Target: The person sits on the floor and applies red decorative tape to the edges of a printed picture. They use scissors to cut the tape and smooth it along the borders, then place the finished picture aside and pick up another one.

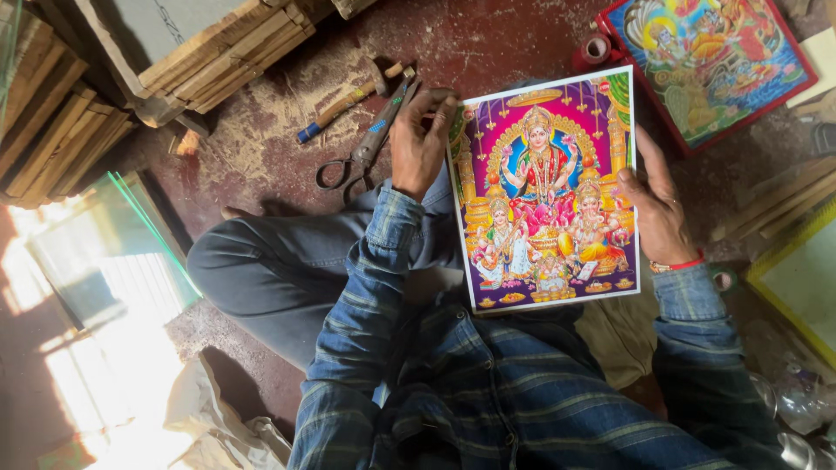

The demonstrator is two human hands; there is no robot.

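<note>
Gripping a colourful religious print [547,187] by its side edges, the left hand [420,144] and right hand [655,209] pinch it above the lap, scissors [370,144] and hammer [348,103] lying just beyond the left hand's knuckles.

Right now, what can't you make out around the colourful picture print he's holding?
Head view only:
- Left hand fingertips: tucked behind the glossy colourful picture print.
- Red-framed picture: cut off by the top edge.
- Grey metal scissors: blade tips hidden behind the left hand.
- Right hand palm: hidden behind the print.
</note>
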